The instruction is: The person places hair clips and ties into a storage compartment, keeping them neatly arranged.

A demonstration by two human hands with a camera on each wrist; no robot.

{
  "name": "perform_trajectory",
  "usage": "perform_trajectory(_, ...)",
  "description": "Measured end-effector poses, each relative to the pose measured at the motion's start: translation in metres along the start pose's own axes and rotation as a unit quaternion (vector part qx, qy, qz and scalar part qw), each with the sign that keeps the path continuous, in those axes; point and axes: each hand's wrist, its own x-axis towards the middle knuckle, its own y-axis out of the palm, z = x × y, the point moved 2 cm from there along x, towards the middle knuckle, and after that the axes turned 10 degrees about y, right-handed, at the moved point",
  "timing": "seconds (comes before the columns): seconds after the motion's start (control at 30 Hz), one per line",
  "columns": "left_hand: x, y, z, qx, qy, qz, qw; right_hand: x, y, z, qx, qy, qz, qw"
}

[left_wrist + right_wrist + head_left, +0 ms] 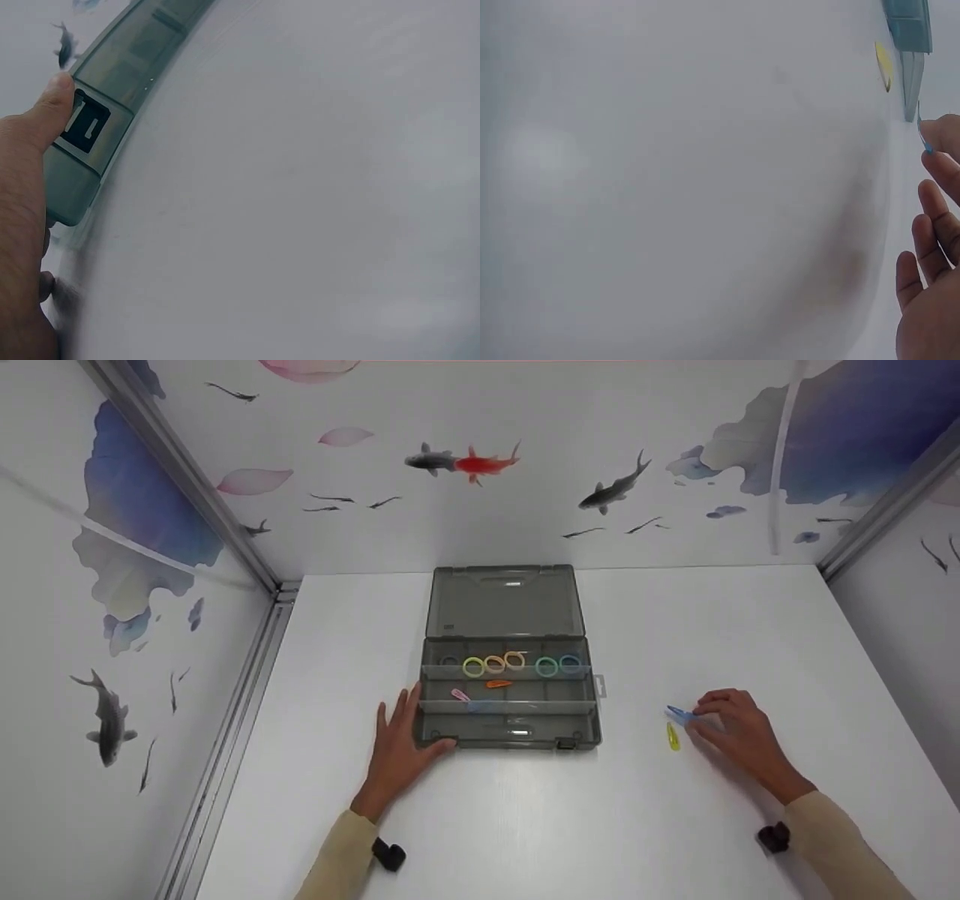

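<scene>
A grey see-through divided storage box (508, 729) lies with its lid back. My left hand (397, 750) rests at its front left corner, fingers outstretched along the left side. In the left wrist view the thumb (56, 101) presses the front wall beside the dark latch (87, 121). To the right of the box, my right hand (735, 731) pinches a blue snap hair clip (681, 714) between thumb and forefinger; the other fingers are loosely bent. A yellow hair clip (673, 736) lies on the table just below it.
Several coloured rings, such as a green ring (547, 667), sit in the back row. The middle row holds a pink clip (460, 695), an orange clip (499, 684) and something blue (480, 706). The lid (504, 601) leans back near the printed rear wall (525, 525).
</scene>
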Motion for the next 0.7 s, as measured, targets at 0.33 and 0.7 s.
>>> perform_trajectory(0.33,0.000,-0.002,0.001,0.006,0.033,-0.007,0.9994,0.029,0.018,0.018,0.042,-0.039,0.002,0.998)
perform_trajectory(0.7,0.001,-0.001,0.002,0.003,0.033,-0.004,0.9995,0.048,0.039,0.038,0.029,-0.040,0.028,0.998)
